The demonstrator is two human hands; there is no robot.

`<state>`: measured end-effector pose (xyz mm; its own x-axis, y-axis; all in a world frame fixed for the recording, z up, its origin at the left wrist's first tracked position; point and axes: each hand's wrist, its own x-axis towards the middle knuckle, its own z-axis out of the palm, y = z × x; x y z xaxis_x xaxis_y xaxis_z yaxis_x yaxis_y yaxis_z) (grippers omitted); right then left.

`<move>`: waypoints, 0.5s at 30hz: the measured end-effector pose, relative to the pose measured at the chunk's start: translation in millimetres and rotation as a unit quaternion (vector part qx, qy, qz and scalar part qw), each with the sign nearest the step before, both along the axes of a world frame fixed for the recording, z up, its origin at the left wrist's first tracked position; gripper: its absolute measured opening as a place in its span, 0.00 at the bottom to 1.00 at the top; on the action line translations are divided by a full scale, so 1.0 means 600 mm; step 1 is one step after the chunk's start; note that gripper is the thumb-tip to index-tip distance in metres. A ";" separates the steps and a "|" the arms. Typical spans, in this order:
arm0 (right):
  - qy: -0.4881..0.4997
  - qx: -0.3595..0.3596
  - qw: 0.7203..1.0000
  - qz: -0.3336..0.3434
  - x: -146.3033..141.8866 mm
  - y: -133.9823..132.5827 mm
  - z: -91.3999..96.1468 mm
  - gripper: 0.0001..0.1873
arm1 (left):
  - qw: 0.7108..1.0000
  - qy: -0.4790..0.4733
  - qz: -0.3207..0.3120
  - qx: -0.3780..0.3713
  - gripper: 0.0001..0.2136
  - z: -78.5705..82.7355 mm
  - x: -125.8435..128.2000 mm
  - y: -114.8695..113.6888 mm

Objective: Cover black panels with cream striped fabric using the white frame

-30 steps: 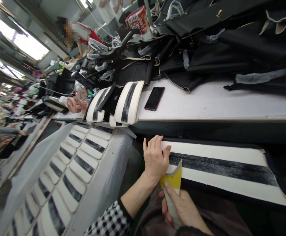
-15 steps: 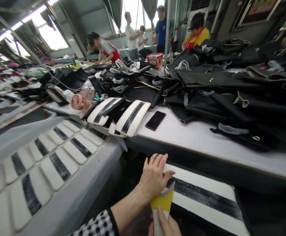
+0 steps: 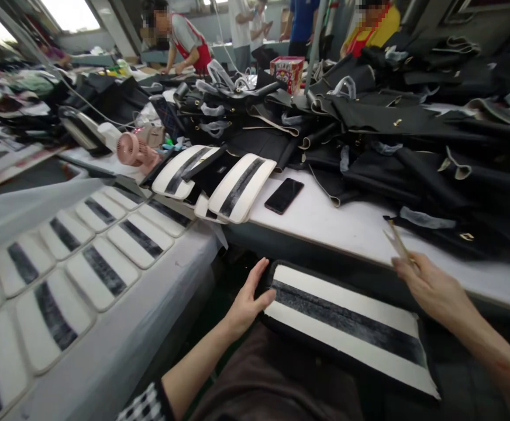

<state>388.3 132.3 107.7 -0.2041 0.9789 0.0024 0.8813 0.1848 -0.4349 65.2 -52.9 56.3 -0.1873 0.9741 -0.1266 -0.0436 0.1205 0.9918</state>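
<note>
A white panel with a dark lengthwise stripe (image 3: 347, 327) and a black border lies low before me, over my lap. At its left end is my left hand (image 3: 248, 301), fingers stretched and thumb apart, touching the edge. My right hand (image 3: 426, 286) is raised beyond the panel's right part, near the table edge. It grips a thin yellowish scraper (image 3: 399, 242), seen nearly edge-on, pointing up and left; its handle is mostly hidden in the fingers.
Similar striped panels (image 3: 101, 269) lie in rows on the left table. Ahead, a white table (image 3: 325, 219) bears a phone (image 3: 284, 196), striped panels (image 3: 243, 188), a pink fan (image 3: 134, 151) and heaped black bag pieces (image 3: 369, 128). Several people stand farther back.
My right hand has moved from beside my left hand to the far right, carrying the scraper. My left hand has shifted slightly left at the panel's end. The view has tilted down.
</note>
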 end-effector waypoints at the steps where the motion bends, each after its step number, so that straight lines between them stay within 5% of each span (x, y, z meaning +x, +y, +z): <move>1: -0.023 0.015 1.000 0.000 -0.001 0.033 -0.010 0.32 | 0.999 0.027 -0.026 -0.016 0.40 -0.002 0.002 -0.013; 4: -0.058 0.037 0.998 0.002 -0.014 0.099 -0.034 0.29 | 0.995 0.032 -0.062 -0.071 0.43 -0.010 0.008 -0.032; 8: -0.045 0.051 0.998 0.014 -0.021 0.132 -0.055 0.25 | 0.991 0.061 -0.027 -0.113 0.43 -0.021 0.016 -0.020; 11: 0.037 0.046 0.998 0.006 0.003 0.103 -0.057 0.22 | 0.989 0.083 0.006 -0.122 0.42 -0.025 0.026 -0.016; 15: 0.208 -0.004 0.975 -0.073 0.056 -0.003 -0.061 0.24 | 0.988 -0.015 0.054 -0.146 0.38 -0.025 0.037 -0.020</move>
